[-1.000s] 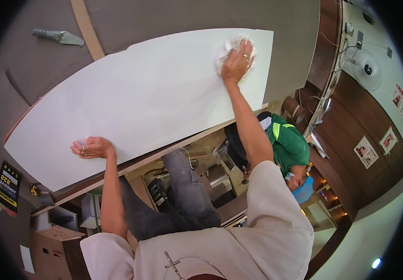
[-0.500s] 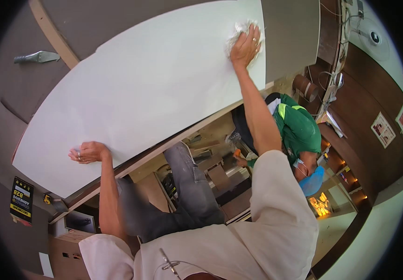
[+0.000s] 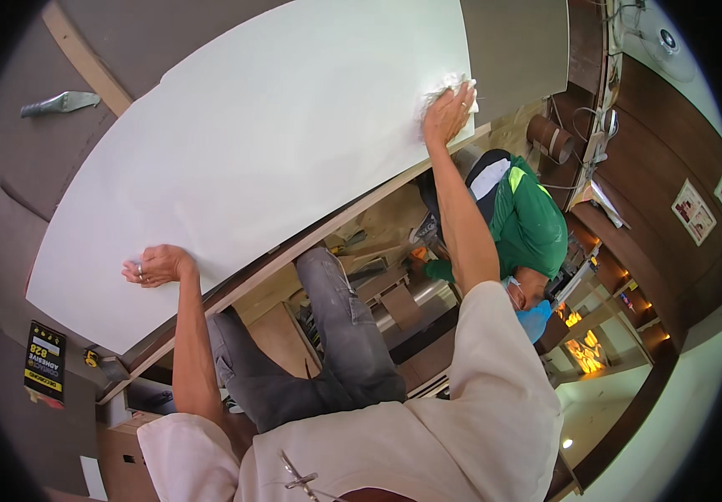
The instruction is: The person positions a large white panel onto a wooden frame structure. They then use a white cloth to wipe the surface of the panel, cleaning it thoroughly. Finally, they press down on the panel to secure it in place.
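Observation:
A large white sheet [image 3: 294, 109] with a curved far edge lies flat in front of me. My right hand [image 3: 447, 115] presses a crumpled white cloth [image 3: 440, 85] onto it near its right edge, that arm stretched out. Toward the sheet's left end rests my left hand [image 3: 160, 266], its fingers curled in and a ring on one of them. Whatever may be inside those curled fingers is hidden from this view.
Left of the sheet are a scraper-like tool [image 3: 60, 105], a wooden strip [image 3: 85, 58] and a black-and-yellow tin [image 3: 45, 360]. A co-worker in a green shirt [image 3: 528, 217] bends low, close to my right arm. Tools and wood pieces lie below the sheet's near edge.
My right hand has slid the cloth toward the sheet's near right corner. The left hand stays in nearly the same place. The co-worker's head has moved lower and slightly left.

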A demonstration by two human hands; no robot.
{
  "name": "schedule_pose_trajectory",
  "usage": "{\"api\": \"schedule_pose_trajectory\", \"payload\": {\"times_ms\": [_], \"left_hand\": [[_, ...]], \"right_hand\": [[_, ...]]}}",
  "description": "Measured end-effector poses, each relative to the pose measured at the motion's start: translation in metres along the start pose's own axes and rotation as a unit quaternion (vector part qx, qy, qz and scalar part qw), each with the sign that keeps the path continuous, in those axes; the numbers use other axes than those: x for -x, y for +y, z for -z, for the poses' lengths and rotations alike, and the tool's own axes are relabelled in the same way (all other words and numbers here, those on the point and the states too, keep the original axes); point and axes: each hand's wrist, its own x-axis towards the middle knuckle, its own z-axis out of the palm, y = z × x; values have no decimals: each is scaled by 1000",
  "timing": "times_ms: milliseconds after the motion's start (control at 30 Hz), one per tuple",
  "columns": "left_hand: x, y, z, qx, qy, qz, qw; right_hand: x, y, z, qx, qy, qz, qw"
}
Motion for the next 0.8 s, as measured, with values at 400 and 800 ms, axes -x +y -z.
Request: {"api": "schedule_pose_trajectory", "payload": {"times_ms": [400, 800], "left_hand": [[-9, -21, 3, -14, 9, -7, 1000], [1, -7, -4, -1, -9, 11, 1000]], "right_hand": [[-5, -24, -5, -30, -2, 34, 999], [19, -9, -3, -13, 40, -64, 997]]}}
